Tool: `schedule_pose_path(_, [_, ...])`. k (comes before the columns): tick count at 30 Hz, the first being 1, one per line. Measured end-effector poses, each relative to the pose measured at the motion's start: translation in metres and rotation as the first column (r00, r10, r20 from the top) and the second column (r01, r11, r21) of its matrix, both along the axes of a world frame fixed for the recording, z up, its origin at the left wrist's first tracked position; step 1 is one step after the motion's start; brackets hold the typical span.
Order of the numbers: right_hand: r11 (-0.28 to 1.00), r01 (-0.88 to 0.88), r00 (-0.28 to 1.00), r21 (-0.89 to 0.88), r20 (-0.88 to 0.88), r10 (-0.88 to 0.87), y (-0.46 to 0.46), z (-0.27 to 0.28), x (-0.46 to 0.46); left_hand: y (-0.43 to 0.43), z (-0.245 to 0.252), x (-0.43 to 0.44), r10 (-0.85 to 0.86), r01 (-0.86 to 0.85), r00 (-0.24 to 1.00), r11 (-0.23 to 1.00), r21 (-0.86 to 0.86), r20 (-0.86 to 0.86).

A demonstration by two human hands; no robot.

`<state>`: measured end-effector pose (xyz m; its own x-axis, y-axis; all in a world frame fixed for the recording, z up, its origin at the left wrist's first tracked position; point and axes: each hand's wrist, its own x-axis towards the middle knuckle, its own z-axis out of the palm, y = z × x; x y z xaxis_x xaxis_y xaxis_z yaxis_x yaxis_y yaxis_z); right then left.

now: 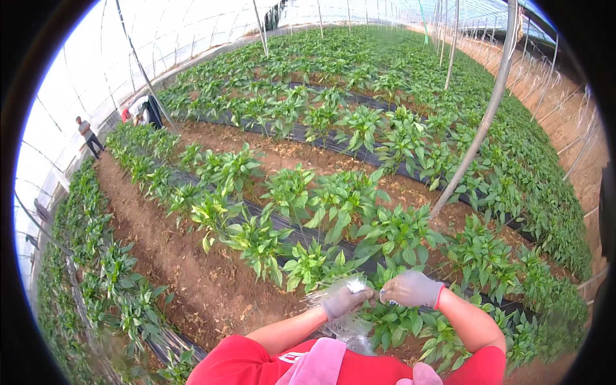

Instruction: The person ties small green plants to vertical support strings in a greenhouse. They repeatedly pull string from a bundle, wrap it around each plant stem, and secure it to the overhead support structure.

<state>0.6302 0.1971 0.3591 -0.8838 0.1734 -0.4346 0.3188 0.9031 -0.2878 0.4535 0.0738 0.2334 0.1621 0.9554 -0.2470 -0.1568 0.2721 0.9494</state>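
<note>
My left hand [347,301], in a grey work glove, is closed around a bundle of thin, whitish translucent strands [355,332]. The strands fan out on both sides of the fist and hang down in front of my chest. Close beside it, my right hand [413,288] wears a similar glove with a red cuff, its fingers curled inward with the tips near the left fingertips. Whether a single strand runs between them is too fine to see. Just beyond and below both hands grow leafy green pepper plants [313,264].
Black plastic mulch [308,233] runs along the plant rows, with a bare soil path [207,274] to the left. A slanted pole [481,130] rises at the right. Two people, one standing [87,137] and one bending [147,110], are at the far left.
</note>
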Motion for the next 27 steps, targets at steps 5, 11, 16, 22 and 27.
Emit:
schedule_pose_path(5, [0.698, -0.252, 0.968, 0.67, 0.162, 0.193, 0.014, 0.228, -0.028, 0.044, 0.099, -0.065, -0.109, 0.07, 0.985, 0.959, 0.276, 0.132])
schedule_pose_path(11, [0.384, 0.355, 0.929, 0.852, -0.274, -0.25, -0.03, 0.424, -0.083, 0.09, 0.262, -0.116, -0.061, 0.027, 0.997, 0.821, 0.571, 0.04])
schedule_pose_path(16, [-0.026, 0.651, 0.754, 0.759, -0.643, 0.134, -0.033, 0.544, -0.131, 0.116, 0.421, -0.154, -0.052, -0.029, 0.995, 0.695, 0.719, 0.091])
schedule_pose_path(22, [-0.006, 0.717, 0.597, 0.697, -0.609, 0.522, 0.055, 0.631, -0.191, 0.138, 0.596, -0.164, 0.089, -0.182, 0.983, 0.527, 0.83, 0.16])
schedule_pose_path(27, [0.252, 0.833, 0.32, 0.492, -0.802, 0.505, 0.085, 0.634, -0.193, 0.16, 0.651, -0.165, 0.049, -0.274, 0.96, 0.363, 0.891, 0.276])
